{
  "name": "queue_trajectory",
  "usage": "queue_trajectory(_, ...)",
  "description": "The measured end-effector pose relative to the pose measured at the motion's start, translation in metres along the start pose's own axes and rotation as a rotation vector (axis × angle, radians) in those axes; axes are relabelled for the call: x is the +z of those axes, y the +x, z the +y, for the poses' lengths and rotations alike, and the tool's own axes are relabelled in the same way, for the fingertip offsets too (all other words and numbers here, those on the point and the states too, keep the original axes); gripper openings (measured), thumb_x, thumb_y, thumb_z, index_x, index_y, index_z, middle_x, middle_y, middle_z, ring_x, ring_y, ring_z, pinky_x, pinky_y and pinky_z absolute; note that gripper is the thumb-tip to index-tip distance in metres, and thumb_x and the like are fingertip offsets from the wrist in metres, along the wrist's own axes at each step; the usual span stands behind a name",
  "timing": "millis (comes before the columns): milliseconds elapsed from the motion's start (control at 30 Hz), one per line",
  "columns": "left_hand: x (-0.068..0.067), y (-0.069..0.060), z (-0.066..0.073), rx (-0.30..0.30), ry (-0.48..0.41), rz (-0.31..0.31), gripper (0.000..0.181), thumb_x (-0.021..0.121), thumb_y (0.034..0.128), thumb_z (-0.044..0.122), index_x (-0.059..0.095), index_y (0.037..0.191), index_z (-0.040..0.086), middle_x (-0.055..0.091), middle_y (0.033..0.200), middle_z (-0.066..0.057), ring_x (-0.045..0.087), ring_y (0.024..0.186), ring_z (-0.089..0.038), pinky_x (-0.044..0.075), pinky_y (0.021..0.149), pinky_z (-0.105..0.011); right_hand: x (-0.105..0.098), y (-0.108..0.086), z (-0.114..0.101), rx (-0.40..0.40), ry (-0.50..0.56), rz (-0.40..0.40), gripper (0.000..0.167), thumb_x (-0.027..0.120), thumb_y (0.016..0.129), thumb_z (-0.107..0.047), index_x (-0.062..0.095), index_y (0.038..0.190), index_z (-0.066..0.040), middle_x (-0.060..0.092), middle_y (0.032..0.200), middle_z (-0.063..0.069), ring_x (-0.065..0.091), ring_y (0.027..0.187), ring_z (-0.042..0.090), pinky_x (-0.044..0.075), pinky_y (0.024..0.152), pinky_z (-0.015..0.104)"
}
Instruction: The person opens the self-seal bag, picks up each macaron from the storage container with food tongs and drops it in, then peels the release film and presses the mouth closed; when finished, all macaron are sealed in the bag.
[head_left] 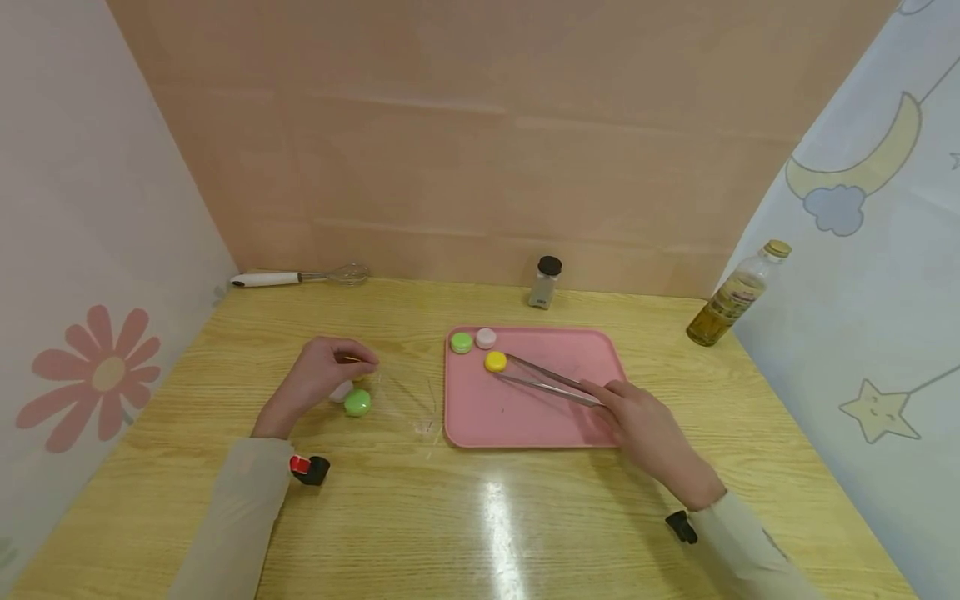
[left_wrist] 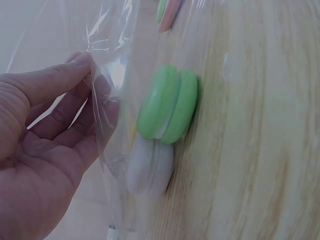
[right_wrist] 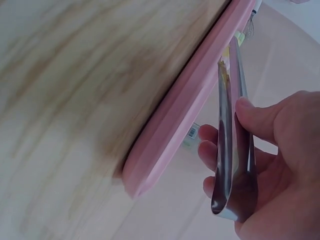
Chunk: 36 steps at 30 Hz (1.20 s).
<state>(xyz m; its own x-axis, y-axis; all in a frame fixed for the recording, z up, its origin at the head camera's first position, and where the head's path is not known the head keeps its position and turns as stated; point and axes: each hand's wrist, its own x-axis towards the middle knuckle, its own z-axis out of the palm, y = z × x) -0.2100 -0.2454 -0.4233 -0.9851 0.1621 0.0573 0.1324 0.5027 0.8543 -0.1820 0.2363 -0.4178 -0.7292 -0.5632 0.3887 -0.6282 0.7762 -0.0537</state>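
My left hand (head_left: 318, 372) pinches the edge of a clear plastic bag (left_wrist: 117, 60) between thumb and fingers. Beside that hand on the table are a green toy macaron (head_left: 357, 403) and a pale macaron (left_wrist: 145, 167); I cannot tell whether they lie inside the bag. A bit of yellow shows behind the fingers, mostly hidden. With my right hand (head_left: 637, 421) I grip metal tongs (right_wrist: 232, 145), whose tips are at a yellow macaron (head_left: 496, 361) over the pink tray (head_left: 540, 425). Another green macaron (head_left: 461, 342) and a pale pink one (head_left: 486, 338) sit in the tray's far left corner.
A whisk (head_left: 300, 277) lies along the back left edge of the table. Behind the tray stands a small jar with a black lid (head_left: 544, 283). An oil bottle (head_left: 731, 300) stands at the right near the wall. Walls enclose the table at back and sides.
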Motion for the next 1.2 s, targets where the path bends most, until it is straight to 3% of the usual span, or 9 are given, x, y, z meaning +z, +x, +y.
queue_trajectory(300, 0.0, 0.0, 0.002, -0.013, 0.018, 0.001, 0.018, 0.074, 0.095, 0.022, 0.078, 0.105, 0.008, 0.072, 0.108, -0.004, 0.065, 0.1, -0.023, 0.051, 0.089, -0.044, 0.008, 0.012, -0.003, -0.003, -0.003, 0.008, 0.047, 0.069, 0.086, 0.013, 0.069, 0.129, -0.005, 0.065, 0.101, 0.01, 0.059, 0.077, 0.022, 0.052, 0.064, 0.041)
queue_trajectory(667, 0.0, 0.0, 0.001, -0.005, 0.002, 0.0, 0.016, 0.074, 0.0948, 0.021, 0.078, 0.104, 0.008, 0.072, 0.108, -0.004, 0.066, 0.099, -0.023, 0.051, 0.089, -0.043, 0.017, 0.015, -0.001, 0.008, -0.003, 0.032, 0.059, 0.06, 0.074, 0.024, 0.069, 0.126, -0.001, 0.063, 0.097, 0.012, 0.059, 0.083, 0.027, 0.052, 0.068, 0.043)
queue_trajectory(1000, -0.001, 0.001, 0.001, -0.013, 0.002, -0.005, 0.017, 0.074, 0.095, 0.021, 0.078, 0.105, 0.008, 0.072, 0.109, -0.005, 0.065, 0.101, -0.023, 0.05, 0.09, -0.043, 0.015, 0.012, 0.003, -0.012, -0.003, 0.041, 0.054, 0.062, 0.077, 0.022, 0.07, 0.125, -0.002, 0.057, 0.089, 0.008, 0.051, 0.079, 0.024, 0.046, 0.067, 0.04)
queue_trajectory(1200, 0.0, 0.0, 0.001, -0.013, 0.004, -0.005, 0.017, 0.074, 0.0954, 0.02, 0.078, 0.105, 0.007, 0.072, 0.11, -0.005, 0.065, 0.101, -0.024, 0.05, 0.091, -0.045, 0.009, 0.01, 0.0, -0.034, -0.007, 0.071, 0.051, 0.074, 0.078, 0.016, 0.071, 0.125, -0.003, 0.057, 0.087, 0.006, 0.048, 0.078, 0.023, 0.044, 0.066, 0.037)
